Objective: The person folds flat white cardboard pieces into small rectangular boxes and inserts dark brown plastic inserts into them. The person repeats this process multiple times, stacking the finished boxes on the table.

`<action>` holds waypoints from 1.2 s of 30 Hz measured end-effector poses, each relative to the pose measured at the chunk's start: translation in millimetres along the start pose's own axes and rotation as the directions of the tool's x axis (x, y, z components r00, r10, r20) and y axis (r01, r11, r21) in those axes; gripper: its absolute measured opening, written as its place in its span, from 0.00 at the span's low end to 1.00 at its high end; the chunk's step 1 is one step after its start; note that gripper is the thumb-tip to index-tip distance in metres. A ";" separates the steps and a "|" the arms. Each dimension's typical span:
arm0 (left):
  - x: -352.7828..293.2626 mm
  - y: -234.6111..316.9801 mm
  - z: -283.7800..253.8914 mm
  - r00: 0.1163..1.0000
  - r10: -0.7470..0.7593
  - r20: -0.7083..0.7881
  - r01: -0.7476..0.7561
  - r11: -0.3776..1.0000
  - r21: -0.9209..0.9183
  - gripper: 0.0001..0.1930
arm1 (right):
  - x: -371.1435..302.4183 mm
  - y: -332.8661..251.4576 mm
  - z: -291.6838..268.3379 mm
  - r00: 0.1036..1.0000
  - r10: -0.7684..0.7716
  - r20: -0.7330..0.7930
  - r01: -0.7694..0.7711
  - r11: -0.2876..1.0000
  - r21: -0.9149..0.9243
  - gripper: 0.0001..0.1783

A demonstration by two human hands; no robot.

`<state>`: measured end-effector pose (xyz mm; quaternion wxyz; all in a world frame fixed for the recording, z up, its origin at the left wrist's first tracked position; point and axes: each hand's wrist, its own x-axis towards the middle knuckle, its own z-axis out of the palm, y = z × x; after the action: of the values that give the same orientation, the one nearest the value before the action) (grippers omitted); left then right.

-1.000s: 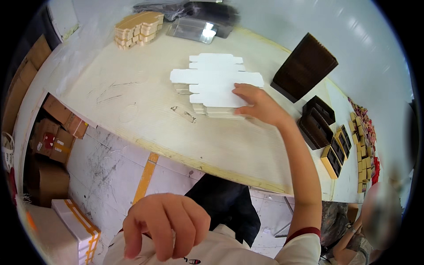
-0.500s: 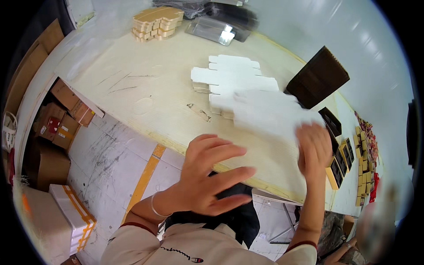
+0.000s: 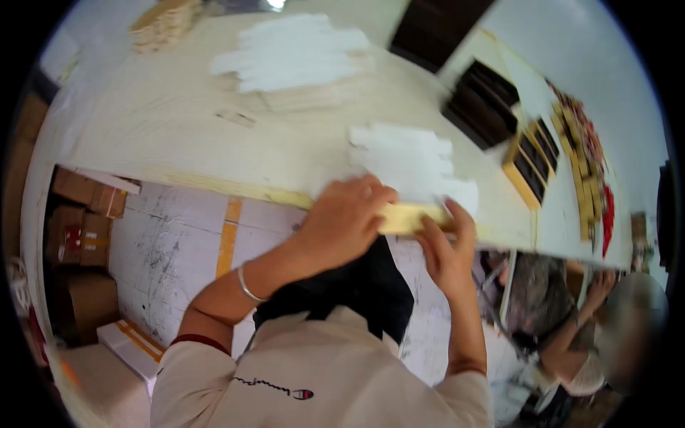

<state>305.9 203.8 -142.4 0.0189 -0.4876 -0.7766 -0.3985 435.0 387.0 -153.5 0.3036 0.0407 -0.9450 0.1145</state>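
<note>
A flat white carton blank (image 3: 403,157) with notched edges lies at the table's front edge. Its near side shows a raised yellow flap (image 3: 408,219). My left hand (image 3: 342,217) closes its fingers on the left end of that flap. At the right end, my right hand (image 3: 451,246) pinches the flap between thumb and fingers. Farther off to the left is a pile of white carton blanks (image 3: 292,53), blurred by motion. Just where the flap meets the white panel is partly covered by my fingers.
Yellow-sided boxes with dark insides (image 3: 531,160) stand at the right, beside dark brown boxes (image 3: 481,103) and a taller dark box (image 3: 439,28). Gold carton blanks (image 3: 168,21) are piled far left. A row of yellow boxes (image 3: 579,178) lines the right side. Another person's arm (image 3: 571,332) shows lower right.
The white blank, blurred near my right hand before, now lies at the front edge with its yellow flap raised. My open left hand has closed on it. The whole view has shifted.
</note>
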 end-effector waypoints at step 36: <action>46.1 -10.0 -18.3 0.950 -0.227 0.215 0.230 0.973 0.015 0.19 | 3.5 19.4 -52.9 0.988 0.067 0.139 -0.110 0.937 0.331 0.23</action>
<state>267.4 224.3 -116.6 -0.1141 -0.4348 -0.8231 -0.3469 459.2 418.5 -113.4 0.2267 0.0568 -0.9295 0.2854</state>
